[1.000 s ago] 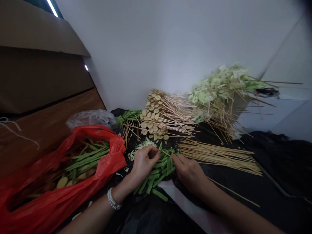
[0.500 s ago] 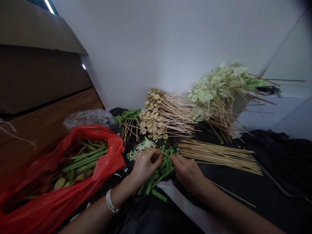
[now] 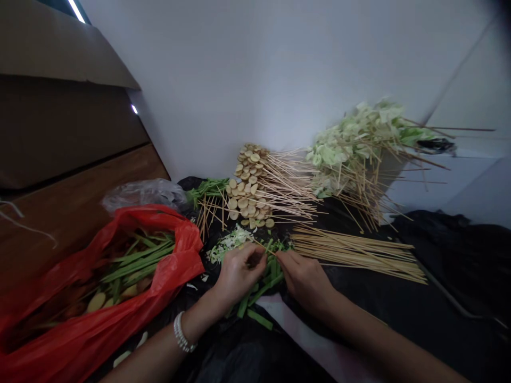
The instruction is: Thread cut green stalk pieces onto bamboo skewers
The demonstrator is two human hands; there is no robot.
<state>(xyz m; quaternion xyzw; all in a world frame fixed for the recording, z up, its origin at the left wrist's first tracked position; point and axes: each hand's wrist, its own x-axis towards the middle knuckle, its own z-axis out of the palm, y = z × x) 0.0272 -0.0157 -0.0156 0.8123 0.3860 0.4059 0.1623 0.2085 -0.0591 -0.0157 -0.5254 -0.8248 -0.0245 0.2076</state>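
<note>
My right hand [image 3: 305, 274] is closed in a pinch on a thin wooden skewer [image 3: 264, 248], whose tip points left towards my other fingers. My left hand [image 3: 242, 271], with a beaded bracelet on the wrist, has thumb and index finger pressed together. What lies between them is too small and dark to make out. Cut green bean pieces [image 3: 259, 318] lie in a heap below and between both hands. Just behind my left hand is a pile of chopped pale green vegetable bits [image 3: 231, 242].
A red plastic bag [image 3: 187, 239] with long beans and potato slices stands left. Behind are skewered potato slices [image 3: 247, 197], skewered green beans [image 3: 211, 189] and skewered cabbage leaves [image 3: 355, 133]. Bare skewers [image 3: 359, 252] lie right on black plastic [image 3: 359, 290]. A white wall rises behind.
The skewer in my right hand has shifted: its tip reaches farther left, and its rear end is now mostly hidden behind my right forearm. My left hand has barely moved.
</note>
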